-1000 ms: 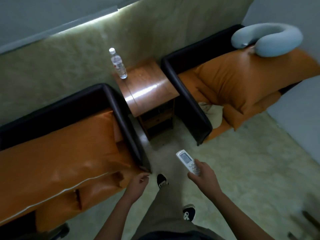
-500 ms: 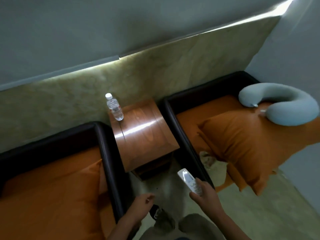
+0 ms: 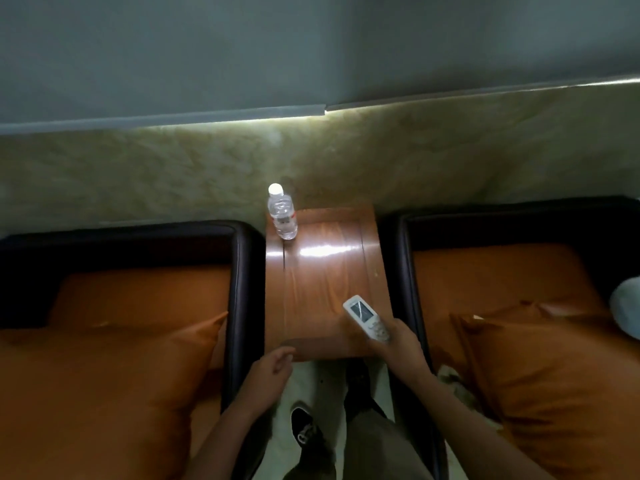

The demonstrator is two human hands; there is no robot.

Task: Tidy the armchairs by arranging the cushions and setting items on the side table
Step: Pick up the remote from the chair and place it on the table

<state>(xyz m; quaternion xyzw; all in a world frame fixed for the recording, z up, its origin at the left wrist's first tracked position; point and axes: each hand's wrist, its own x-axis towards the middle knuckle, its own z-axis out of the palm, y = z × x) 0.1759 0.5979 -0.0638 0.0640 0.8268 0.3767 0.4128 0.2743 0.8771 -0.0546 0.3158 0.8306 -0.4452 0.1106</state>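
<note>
Wooden surface [image 3: 322,282] ahead; right hand [image 3: 401,348] grips the remote [image 3: 366,317] over it, left hand [image 3: 272,367] relaxed, empty. Setting it down flat seems next.

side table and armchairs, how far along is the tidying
Done: the water bottle stands upright on the side table, and orange cushions lie on both armchairs. In hand: the right hand holds the remote over the table, not yet set down; the left hand is empty. Left: put down the remote, then perhaps the grey neck pillow at the right edge.
</note>
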